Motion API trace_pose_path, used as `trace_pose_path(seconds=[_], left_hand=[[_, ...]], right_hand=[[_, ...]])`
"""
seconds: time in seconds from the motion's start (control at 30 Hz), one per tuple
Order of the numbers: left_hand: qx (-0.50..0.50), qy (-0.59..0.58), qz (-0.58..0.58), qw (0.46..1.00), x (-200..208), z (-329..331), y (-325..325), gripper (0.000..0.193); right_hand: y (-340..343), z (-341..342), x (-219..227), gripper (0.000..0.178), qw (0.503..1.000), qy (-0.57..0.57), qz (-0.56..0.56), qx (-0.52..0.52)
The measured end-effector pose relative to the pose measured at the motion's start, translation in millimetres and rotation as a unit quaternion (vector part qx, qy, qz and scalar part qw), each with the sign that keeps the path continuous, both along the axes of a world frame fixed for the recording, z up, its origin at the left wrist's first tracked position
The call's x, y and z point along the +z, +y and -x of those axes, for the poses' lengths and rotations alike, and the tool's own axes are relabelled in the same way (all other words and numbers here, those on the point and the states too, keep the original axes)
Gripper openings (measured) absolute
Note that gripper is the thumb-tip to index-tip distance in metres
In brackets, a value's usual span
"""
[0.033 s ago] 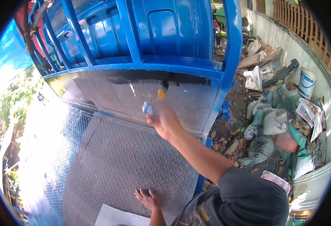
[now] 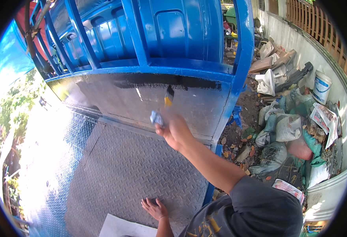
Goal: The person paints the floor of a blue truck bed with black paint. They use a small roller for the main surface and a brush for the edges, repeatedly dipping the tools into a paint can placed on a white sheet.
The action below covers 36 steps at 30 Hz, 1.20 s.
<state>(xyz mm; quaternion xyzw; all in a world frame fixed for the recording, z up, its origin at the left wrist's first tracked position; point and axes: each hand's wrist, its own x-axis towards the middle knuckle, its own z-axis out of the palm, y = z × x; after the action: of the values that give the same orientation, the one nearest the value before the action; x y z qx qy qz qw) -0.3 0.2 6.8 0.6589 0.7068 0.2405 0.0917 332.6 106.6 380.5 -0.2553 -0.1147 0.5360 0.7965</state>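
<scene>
My right hand (image 2: 175,132) grips a paintbrush (image 2: 168,96) with dark bristles and a yellow band. The bristles are at the lower edge of a band of black paint (image 2: 142,80) along the top of a grey metal panel (image 2: 114,100); whether they touch it I cannot tell. A crumpled light-blue wad (image 2: 156,117), perhaps cloth or paper, sits by the same hand's fingers. The hand is partly blurred. My left hand (image 2: 155,208) lies with fingers apart on the grey tread-plate floor (image 2: 134,166), beside a white sheet (image 2: 126,228).
Blue railings (image 2: 135,31) rise above the panel, with a blue vehicle body (image 2: 181,27) behind. Beyond the floor's right edge lie filled sacks (image 2: 288,127), wood scraps (image 2: 262,64) and a white bucket (image 2: 322,87) along a wall. Sunlight glares on the left floor.
The paintbrush has dropped slightly and tilted a little, its bristles moving down toward the lower edge of the black paint. My left hand has not moved.
</scene>
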Motion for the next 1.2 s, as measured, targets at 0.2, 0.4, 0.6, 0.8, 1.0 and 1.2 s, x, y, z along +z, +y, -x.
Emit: trace_pose_path(seconds=[0.2,0.4,0.6,0.8,1.0,1.2], left_hand=[[-0.009,-0.003,-0.008,1.0,9.6,-9.8,-1.5,0.062],[-0.014,0.013,-0.02,1.0,-2.5,-4.7,1.9,0.066],[-0.01,0.005,-0.002,1.0,1.7,-6.4,0.8,0.064],[-0.008,0.012,0.014,1.0,0.7,-4.9,1.4,0.064],[-0.013,0.013,0.021,1.0,1.7,-5.5,0.8,0.065],[-0.015,0.013,0.002,1.0,0.1,-4.8,1.0,0.065]], right_hand=[[-34.8,-49.5,-13.2,0.027,0.996,0.008,0.016,0.09],[-42.6,-122.4,-29.4,0.031,0.992,0.062,-0.048,0.097],[-67.1,-137.5,-22.9,0.035,0.992,0.11,-0.042,0.04],[-84.6,-141.5,-20.9,0.035,0.991,0.116,-0.066,0.03],[-101.3,-146.5,-17.3,0.034,0.99,0.119,-0.072,0.013],[-114.2,-149.0,-18.7,0.035,0.989,0.118,-0.091,0.005]])
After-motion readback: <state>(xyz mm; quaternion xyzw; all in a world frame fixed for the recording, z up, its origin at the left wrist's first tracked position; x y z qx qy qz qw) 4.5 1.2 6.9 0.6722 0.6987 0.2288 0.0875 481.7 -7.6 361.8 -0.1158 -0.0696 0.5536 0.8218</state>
